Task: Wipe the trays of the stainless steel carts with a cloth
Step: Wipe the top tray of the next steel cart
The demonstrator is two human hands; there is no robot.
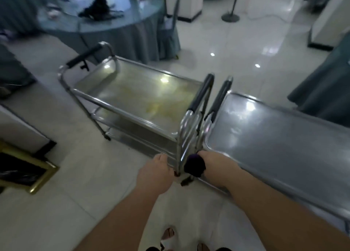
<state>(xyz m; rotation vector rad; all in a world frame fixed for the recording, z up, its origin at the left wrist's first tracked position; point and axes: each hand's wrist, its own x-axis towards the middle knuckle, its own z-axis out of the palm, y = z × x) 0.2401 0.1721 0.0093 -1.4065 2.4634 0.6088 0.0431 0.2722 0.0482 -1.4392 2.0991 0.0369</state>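
Observation:
Two stainless steel carts stand end to end, their black-grip handles side by side. The left cart's top tray (140, 93) carries yellowish smears; its lower shelves show beneath. The right cart's top tray (274, 137) looks grey and plain. My left hand (157, 173) reaches down to the near corner post of the left cart, fingers curled at a lower shelf edge. My right hand (212, 163) holds a dark purple cloth (195, 165) bunched against the corner between the two carts.
A round table with a blue-grey skirt (121, 23) and dark clutter stands behind the left cart. A gold-framed dark object (28, 173) lies on the floor at left. A stand base (230, 17) and draped furniture (325, 91) are at right. Glossy tiled floor surrounds the carts.

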